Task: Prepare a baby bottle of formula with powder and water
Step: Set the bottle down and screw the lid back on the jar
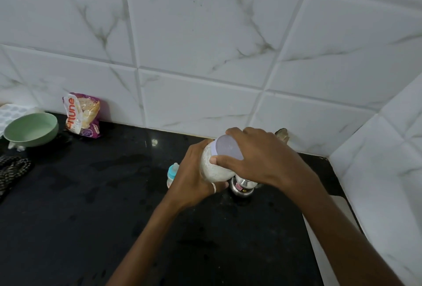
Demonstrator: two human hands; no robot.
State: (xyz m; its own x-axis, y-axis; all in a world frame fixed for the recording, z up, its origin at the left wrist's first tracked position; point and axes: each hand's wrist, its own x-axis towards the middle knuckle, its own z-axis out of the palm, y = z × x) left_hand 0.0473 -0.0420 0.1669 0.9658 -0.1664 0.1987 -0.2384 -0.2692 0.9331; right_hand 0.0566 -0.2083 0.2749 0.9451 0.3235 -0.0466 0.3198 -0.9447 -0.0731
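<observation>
A clear jar of white powder [211,168] with a pale lilac lid [228,147] is held tilted above the black counter [91,205]. My left hand [190,176] grips the jar's body from the left. My right hand [258,155] curls over the lid, thumb on its edge. A small baby bottle with a teal collar [171,173] stands just left of my left hand, partly hidden. A steel cup or flask [242,186] sits under my right hand, mostly covered.
A green bowl [32,129] and a purple snack packet [83,114] stand at the back left against the tiled wall. A black-and-white cloth [13,169] lies at the left edge. The tiled walls meet in a corner at the right, with a white ledge below.
</observation>
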